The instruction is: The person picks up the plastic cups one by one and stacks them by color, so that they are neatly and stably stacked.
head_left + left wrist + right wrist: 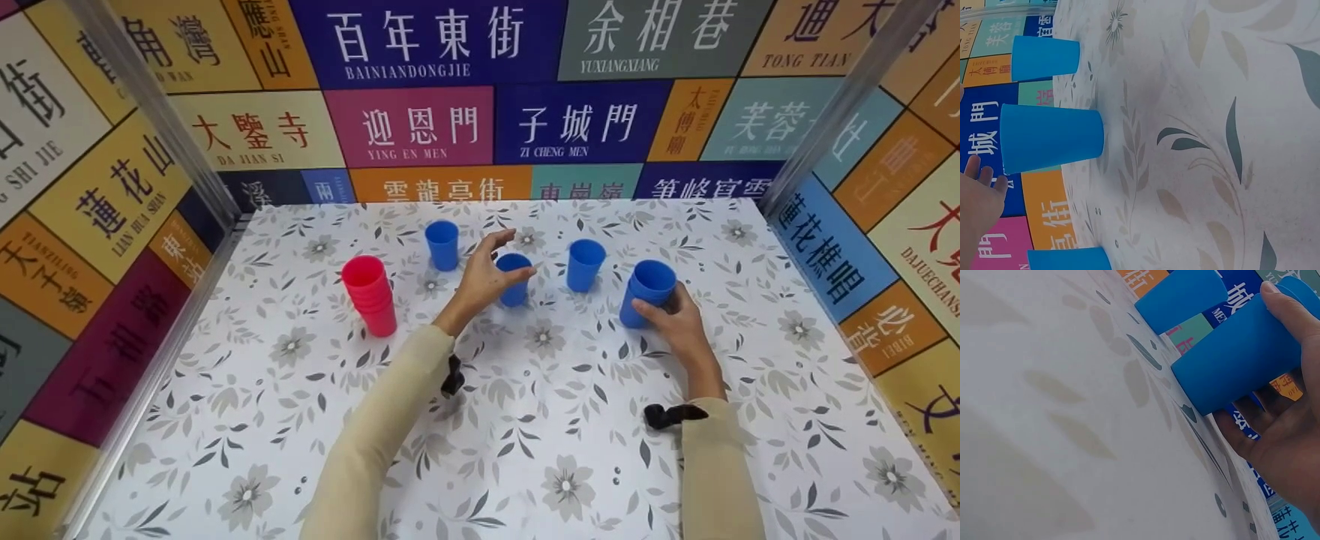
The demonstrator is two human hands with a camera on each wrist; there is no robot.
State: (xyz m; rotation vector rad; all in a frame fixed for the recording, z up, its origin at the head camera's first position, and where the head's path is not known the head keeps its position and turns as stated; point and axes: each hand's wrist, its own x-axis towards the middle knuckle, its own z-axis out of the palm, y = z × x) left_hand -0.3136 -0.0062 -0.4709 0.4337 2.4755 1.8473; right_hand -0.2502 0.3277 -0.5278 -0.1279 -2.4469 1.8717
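On the right of the tabletop, my right hand [682, 322] grips a blue cup [636, 311] that has a second blue cup [654, 276] nested in its top. The right wrist view shows the thumb across the stack's near side, with the other fingers behind it. My left hand [486, 279] hovers beside the middle blue cup [514, 289], thumb and fingers spread apart. In the left wrist view there is a gap between those fingers and the nearest blue cup [1053, 138]. Two more blue cups stand upright, one behind the left hand [442, 246] and one between the hands [585, 266].
A stack of nested red cups [370, 296] stands left of the left forearm. The floral-patterned tabletop [525, 420] is bounded by upright panels [420, 124] bearing large characters, at the back and both sides.
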